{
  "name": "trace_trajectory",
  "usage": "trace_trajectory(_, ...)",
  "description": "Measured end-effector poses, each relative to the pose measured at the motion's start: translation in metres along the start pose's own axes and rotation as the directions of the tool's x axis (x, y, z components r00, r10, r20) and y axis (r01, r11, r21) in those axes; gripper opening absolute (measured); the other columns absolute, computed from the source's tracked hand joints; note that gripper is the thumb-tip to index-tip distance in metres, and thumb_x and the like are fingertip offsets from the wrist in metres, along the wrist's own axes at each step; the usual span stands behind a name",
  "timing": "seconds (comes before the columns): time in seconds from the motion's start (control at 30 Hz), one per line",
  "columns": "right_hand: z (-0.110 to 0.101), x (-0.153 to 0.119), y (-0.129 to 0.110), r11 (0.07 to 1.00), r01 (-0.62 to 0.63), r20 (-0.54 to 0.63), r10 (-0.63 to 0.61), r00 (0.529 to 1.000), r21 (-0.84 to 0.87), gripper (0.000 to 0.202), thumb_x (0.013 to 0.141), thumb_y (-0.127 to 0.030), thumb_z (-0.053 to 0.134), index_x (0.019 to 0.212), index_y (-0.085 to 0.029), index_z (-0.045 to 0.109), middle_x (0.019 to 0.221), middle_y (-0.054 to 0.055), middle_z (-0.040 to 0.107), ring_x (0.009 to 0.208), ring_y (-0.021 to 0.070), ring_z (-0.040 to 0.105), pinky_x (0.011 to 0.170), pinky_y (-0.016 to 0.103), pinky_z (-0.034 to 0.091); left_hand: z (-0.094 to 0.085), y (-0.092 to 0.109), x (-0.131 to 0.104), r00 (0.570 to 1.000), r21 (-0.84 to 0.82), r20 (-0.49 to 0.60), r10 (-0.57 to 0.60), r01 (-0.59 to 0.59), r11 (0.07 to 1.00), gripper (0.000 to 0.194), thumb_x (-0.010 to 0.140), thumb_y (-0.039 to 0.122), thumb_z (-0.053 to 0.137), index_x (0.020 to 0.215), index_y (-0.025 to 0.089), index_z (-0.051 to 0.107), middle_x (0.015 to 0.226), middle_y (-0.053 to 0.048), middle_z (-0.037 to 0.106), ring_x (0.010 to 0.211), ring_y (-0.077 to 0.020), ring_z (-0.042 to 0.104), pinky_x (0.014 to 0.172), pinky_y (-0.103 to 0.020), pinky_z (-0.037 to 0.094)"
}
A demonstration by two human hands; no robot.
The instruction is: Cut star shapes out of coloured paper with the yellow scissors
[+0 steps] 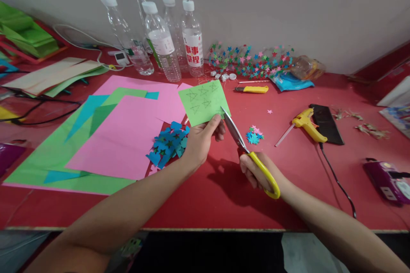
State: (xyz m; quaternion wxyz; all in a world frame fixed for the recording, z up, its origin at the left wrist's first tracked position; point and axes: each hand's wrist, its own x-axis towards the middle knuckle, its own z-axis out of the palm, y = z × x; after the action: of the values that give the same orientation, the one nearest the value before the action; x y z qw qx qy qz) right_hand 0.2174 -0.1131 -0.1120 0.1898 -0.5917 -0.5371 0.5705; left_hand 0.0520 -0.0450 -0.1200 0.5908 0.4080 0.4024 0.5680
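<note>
Between thumb and fingers, my left hand (202,138) pinches a green paper (201,106) by its lower edge. Several stars are drawn on that sheet in dark lines. My right hand (259,168) grips yellow-handled scissors (241,135), whose blades point up and left to the paper's right edge. The blades look closed or nearly so, and whether they touch the paper I cannot tell. Just left of my left hand lies a pile of blue paper scraps (166,145). Small blue and pink paper stars (254,136) form a little heap beyond my right hand.
Pink sheets (121,136) and green sheets cover the table's left. Several plastic bottles (193,47) stand at the wall, beside a clear container of coloured stars (253,60). A yellow utility knife (254,89), a glue gun (306,123), a black phone-like slab (326,123) and a purple power strip (386,181) lie rightward.
</note>
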Motion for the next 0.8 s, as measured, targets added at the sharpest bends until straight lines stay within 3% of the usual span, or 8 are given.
trace_trajectory(0.5, -0.007, 0.003, -0.003, 0.999, 0.005, -0.026, -0.007, 1.0, -0.053, 0.046, 0.082, -0.061, 0.046, 0.058, -0.021, 0.043, 0.033, -0.006, 0.043, 0.028, 0.0063, 0.037, 0.034, 0.019, 0.029, -0.003, 0.005, 0.004, 1.0, -0.04, 0.01, -0.01, 0.01, 0.999, 0.027, 0.079, 0.037, 0.065, 0.063, 0.016, 0.064, 0.057, -0.001, 0.063, 0.046, -0.0071, 0.052, 0.046, -0.022, 0.041)
trace_trajectory(0.8, -0.015, 0.005, 0.004, 0.997, 0.045, 0.017, -0.044, 0.999, -0.06, 0.05, 0.085, -0.064, 0.043, 0.059, -0.02, 0.044, 0.032, -0.006, 0.044, 0.026, 0.0058, 0.037, 0.032, 0.017, 0.028, -0.009, 0.006, 0.013, 0.999, -0.052, 0.032, 0.021, -0.019, 0.998, 0.026, 0.077, 0.032, 0.065, 0.059, 0.014, 0.063, 0.054, -0.001, 0.063, 0.042, -0.0059, 0.052, 0.043, -0.02, 0.038)
